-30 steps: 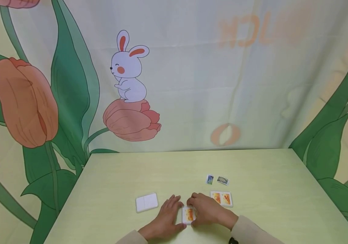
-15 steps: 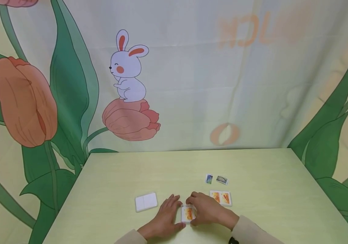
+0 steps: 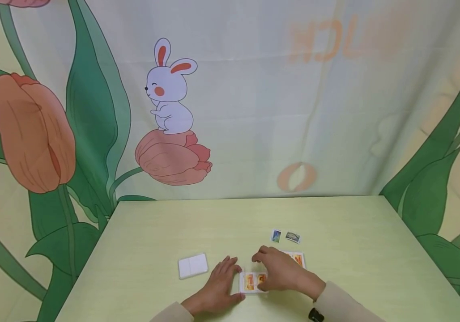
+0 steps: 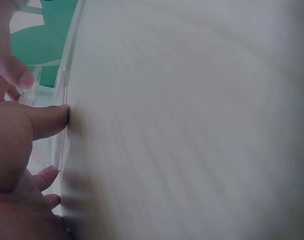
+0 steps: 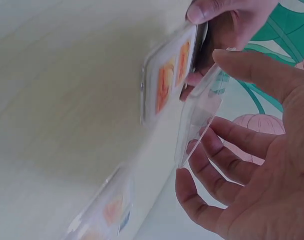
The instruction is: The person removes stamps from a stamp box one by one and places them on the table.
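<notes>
A flat clear plastic case (image 3: 250, 282) with two orange stamp-like pictures lies on the table between both hands. My left hand (image 3: 221, 286) grips it at its left end, thumb on the near edge and fingers at the far edge. In the right wrist view, my right hand (image 3: 285, 270) pinches a thin transparent lid (image 5: 199, 115) by its edges, thumb on one side and fingertips on the other. The lid is tilted and apart from the case, above its right part. That hand partly covers a second case (image 3: 299, 258) with orange pictures.
A white flat case (image 3: 193, 266) lies left of my left hand. Two small stamp-like pictures, one bluish (image 3: 276, 235) and one grey (image 3: 293, 237), lie loose farther back. Behind the pale table (image 3: 214, 219) hangs a curtain (image 3: 246, 112) printed with tulips and a rabbit.
My right hand has moved up and to the right, lifting the clear lid off the case, so both orange pictures now show. My left hand stays in place.
</notes>
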